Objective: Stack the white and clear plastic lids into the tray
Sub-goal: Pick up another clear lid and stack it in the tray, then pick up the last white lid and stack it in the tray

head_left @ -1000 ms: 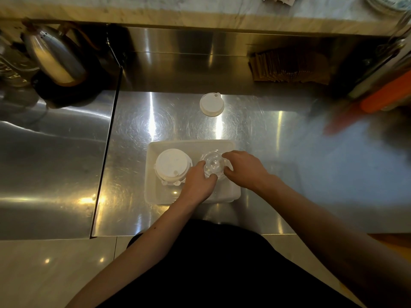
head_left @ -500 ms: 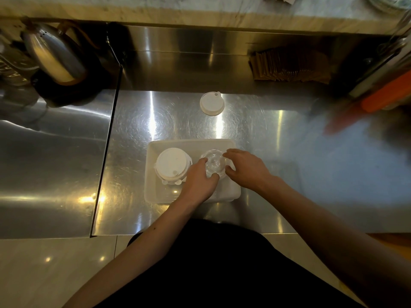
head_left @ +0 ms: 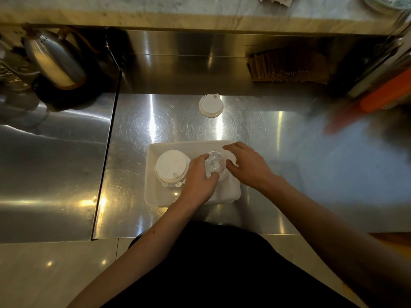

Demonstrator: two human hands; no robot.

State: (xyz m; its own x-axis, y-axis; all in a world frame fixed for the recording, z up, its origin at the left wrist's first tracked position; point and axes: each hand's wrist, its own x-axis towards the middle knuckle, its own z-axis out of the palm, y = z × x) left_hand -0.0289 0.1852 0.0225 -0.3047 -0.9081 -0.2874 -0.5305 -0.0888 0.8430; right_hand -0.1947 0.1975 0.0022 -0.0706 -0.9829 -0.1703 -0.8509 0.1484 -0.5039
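A white rectangular tray (head_left: 153,192) sits on the steel counter in front of me. In its left half stands a stack of white lids (head_left: 171,166). In its right half is a stack of clear domed lids (head_left: 214,163), held from both sides: my left hand (head_left: 200,181) grips its near-left side and my right hand (head_left: 246,165) its right side. One white lid (head_left: 210,105) lies alone on the counter beyond the tray.
A steel kettle (head_left: 53,61) stands on a dark base at the back left. Brown paper sleeves (head_left: 289,65) are lined up at the back right, beside orange and white items (head_left: 387,92). A seam (head_left: 106,152) divides the counter left of the tray.
Both hands stay on the clear lid stack, with only small finger shifts. The stacks and the lone white lid have not moved.
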